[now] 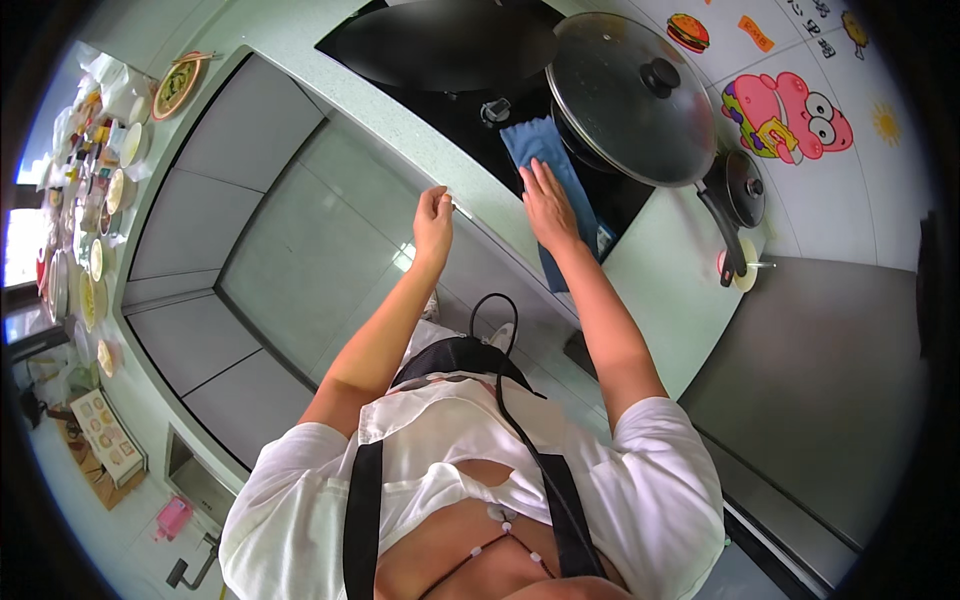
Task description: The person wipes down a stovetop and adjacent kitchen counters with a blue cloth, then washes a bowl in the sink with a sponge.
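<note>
My right hand (549,203) lies flat on a folded blue cloth (566,180), fingers stretched out. That cloth drapes from the black gas stove (470,110) over the counter's front edge. My left hand (434,222) hovers by the edge with its fingers curled in; I see nothing held in it. Behind the cloth, a large pan with a glass lid (630,110) sits on the stove, its black handle (722,235) pointing toward the lower right. A stove knob (495,111) shows left of the cloth. A dark, blurred oval shape (440,45) covers the stove's left part.
A small lidded pot (742,190) stands right of the pan, by a pale bowl (746,268). Grey cabinets (225,130) run under the left counter, which bears several plates and bowls (92,300) and a dish of green food (178,88). A grey metal surface (800,400) stands right.
</note>
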Motion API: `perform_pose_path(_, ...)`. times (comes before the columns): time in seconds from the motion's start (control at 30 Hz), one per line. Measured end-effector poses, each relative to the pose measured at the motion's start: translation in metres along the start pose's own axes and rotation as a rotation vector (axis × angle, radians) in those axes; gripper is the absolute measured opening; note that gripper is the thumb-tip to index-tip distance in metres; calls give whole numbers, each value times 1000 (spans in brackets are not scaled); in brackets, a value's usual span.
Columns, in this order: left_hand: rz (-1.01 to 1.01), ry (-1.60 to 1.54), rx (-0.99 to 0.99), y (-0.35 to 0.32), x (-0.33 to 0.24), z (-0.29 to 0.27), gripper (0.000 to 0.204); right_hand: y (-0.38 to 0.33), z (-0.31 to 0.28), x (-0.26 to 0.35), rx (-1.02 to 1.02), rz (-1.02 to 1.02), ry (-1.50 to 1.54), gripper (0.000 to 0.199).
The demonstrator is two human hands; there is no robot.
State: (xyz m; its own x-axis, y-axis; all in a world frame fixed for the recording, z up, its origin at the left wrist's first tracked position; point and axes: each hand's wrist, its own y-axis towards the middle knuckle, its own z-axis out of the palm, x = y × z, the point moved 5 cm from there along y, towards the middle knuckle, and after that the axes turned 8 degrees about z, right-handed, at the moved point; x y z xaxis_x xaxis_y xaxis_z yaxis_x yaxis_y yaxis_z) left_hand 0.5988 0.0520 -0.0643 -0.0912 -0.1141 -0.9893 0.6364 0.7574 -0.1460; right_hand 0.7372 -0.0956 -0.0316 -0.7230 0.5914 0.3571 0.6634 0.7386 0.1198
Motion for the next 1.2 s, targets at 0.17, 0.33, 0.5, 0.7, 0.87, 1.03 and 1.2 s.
perform_pose_path(0.17, 21, -36, 25, 30, -15, -28, 27, 75, 29, 0, -196, 178, -83, 41)
perform_pose_path(0.33, -20, -23, 46, 56, -22, -47, 28, 112, 33, -10, -247, 210, -44, 41)
perform_pose_path(0.5, 17, 31, 121, 79, -29, -47, 28, 66, 26, 7, -167, 171, -14, 44)
perform_pose_path(0.7, -12, -8, 154, 95, -33, -35, 28, 16, 7, 15, 35, 76, 3, 45)
perform_pose_path(0.87, -14, -16, 152, 111, -35, -32, 28, 48, 19, 33, 76, -52, 51, 45)
perform_pose_path(1.03, 33, 47, 91, 151, -47, -41, 26, 116, 50, 77, 6, -165, 170, 47)
perform_pose_path(1.2, 174, 210, -44, 201, -60, -56, 24, 176, 68, 106, 37, -175, 239, 44)
